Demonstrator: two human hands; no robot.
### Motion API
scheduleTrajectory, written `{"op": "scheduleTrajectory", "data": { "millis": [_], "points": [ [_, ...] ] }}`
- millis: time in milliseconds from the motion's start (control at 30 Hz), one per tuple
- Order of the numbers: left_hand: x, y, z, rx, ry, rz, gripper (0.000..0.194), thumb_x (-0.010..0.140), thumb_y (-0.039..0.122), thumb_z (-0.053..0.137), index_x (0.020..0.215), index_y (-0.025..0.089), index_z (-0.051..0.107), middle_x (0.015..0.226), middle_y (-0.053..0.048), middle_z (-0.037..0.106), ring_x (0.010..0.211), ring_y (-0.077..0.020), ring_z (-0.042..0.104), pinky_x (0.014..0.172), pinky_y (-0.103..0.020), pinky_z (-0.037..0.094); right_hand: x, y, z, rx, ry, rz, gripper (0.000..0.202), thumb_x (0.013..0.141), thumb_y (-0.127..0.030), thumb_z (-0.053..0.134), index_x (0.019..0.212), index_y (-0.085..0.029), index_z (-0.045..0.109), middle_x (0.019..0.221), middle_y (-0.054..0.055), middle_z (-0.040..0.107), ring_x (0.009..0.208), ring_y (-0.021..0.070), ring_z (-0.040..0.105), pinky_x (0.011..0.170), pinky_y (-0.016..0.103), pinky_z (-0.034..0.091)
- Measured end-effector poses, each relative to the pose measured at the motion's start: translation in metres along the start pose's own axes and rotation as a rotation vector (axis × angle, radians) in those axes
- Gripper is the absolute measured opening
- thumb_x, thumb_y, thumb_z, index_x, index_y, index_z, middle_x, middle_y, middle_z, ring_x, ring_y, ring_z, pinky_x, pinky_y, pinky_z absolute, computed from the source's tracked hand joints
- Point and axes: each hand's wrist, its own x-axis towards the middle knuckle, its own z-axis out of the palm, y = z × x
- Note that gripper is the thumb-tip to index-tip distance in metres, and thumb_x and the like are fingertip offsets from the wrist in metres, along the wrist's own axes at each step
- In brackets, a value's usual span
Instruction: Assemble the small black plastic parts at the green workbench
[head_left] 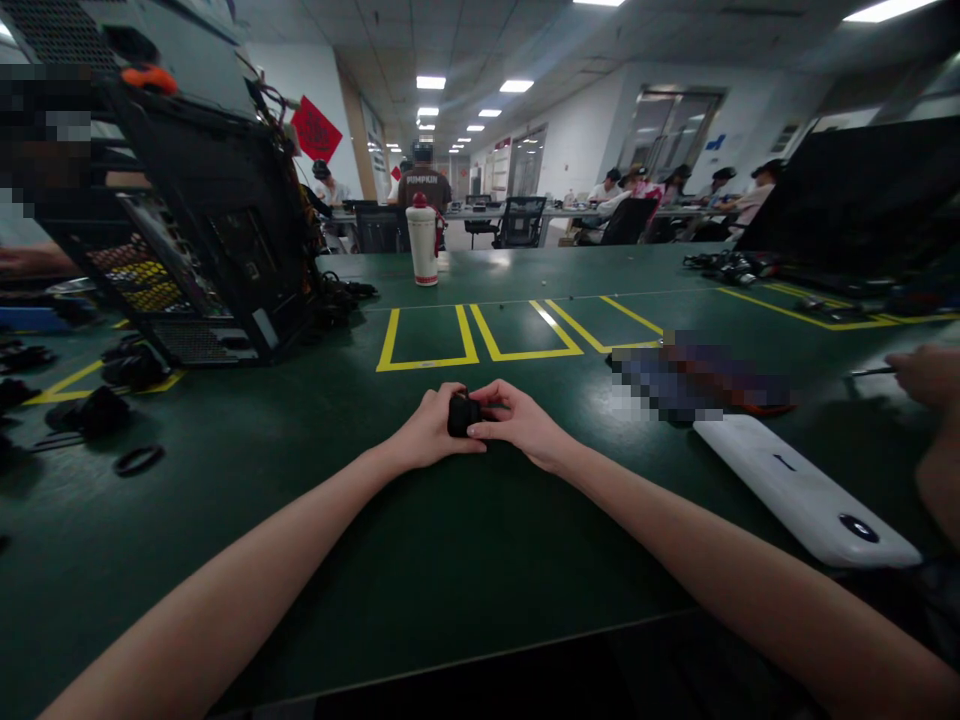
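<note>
Between my two hands, close to the middle of the green tabletop, is a small black object point(460, 414) whose exact kind I cannot make out. My left hand point(431, 428) grips it from the left, thumb stretched beneath it. From the other side my right hand point(517, 425) pinches its right end between thumb and fingers. Part of the object is hidden by the fingers. Just beyond the hands, yellow tape outlines point(427, 364) mark the green table point(450, 560).
An opened computer case point(225, 220) stands at the left, with black cables around it and a black ring point(139, 460) nearer. A white tumbler point(424, 245) is farther back. At right lie a white device point(802, 490) and another person's hand point(926, 375).
</note>
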Motion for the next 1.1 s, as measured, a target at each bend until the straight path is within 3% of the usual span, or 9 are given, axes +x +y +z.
{"op": "scheduleTrajectory", "data": {
  "millis": [167,333,567,800,967,1100],
  "points": [
    [-0.001,-0.004,0.004,-0.032,0.035,0.045,0.068,0.063,0.04,0.067,0.118,0.016,0.036,0.112,-0.011,0.046,0.104,-0.0269,0.047,0.088,-0.043,0.039,0.0,0.0,-0.001,0.016,-0.001,0.0,0.022,0.073,-0.023,0.061,0.094,-0.021,0.056,0.099,0.002,0.056,0.093,0.0158,0.055,0.087,0.038,0.044],
    [-0.003,-0.001,0.001,-0.071,0.028,0.043,0.066,0.064,0.04,0.067,0.117,0.015,0.036,0.111,-0.012,0.047,0.103,-0.0268,0.048,0.088,-0.043,0.04,0.002,0.001,-0.002,-0.039,0.078,0.025,0.028,0.068,-0.02,0.064,0.095,-0.02,0.056,0.093,0.002,0.058,0.087,0.0149,0.056,0.085,0.037,0.043],
    [-0.005,0.004,-0.001,-0.105,0.011,0.033,0.065,0.065,0.038,0.067,0.117,0.016,0.035,0.113,-0.012,0.046,0.104,-0.0275,0.048,0.088,-0.044,0.04,-0.002,-0.002,-0.005,-0.171,0.002,0.005,0.026,0.07,-0.025,0.063,0.095,-0.021,0.055,0.096,0.004,0.056,0.086,0.0165,0.055,0.075,0.035,0.048],
    [-0.005,0.004,-0.001,-0.181,-0.001,0.044,0.064,0.065,0.037,0.067,0.116,0.017,0.035,0.112,-0.011,0.047,0.103,-0.0262,0.049,0.087,-0.043,0.042,-0.001,-0.001,-0.002,-0.181,0.022,-0.026,0.023,0.076,-0.036,0.056,0.095,-0.023,0.051,0.093,0.002,0.054,0.082,0.0169,0.056,0.07,0.036,0.05],
    [-0.006,0.006,-0.002,-0.192,-0.001,0.046,0.062,0.065,0.036,0.067,0.115,0.017,0.035,0.11,-0.01,0.047,0.101,-0.0261,0.05,0.086,-0.043,0.042,-0.001,-0.003,-0.003,-0.155,-0.018,0.002,0.033,0.073,-0.025,0.061,0.105,-0.023,0.052,0.103,0.004,0.055,0.089,0.0172,0.057,0.083,0.04,0.045],
    [-0.006,0.008,-0.003,-0.17,0.0,0.048,0.062,0.067,0.035,0.066,0.116,0.015,0.032,0.109,-0.011,0.046,0.1,-0.025,0.049,0.085,-0.041,0.042,-0.005,-0.007,-0.003,-0.171,-0.045,-0.025,0.039,0.071,-0.02,0.063,0.108,-0.026,0.051,0.104,0.003,0.054,0.088,0.0174,0.058,0.082,0.041,0.046]
  ]
}}
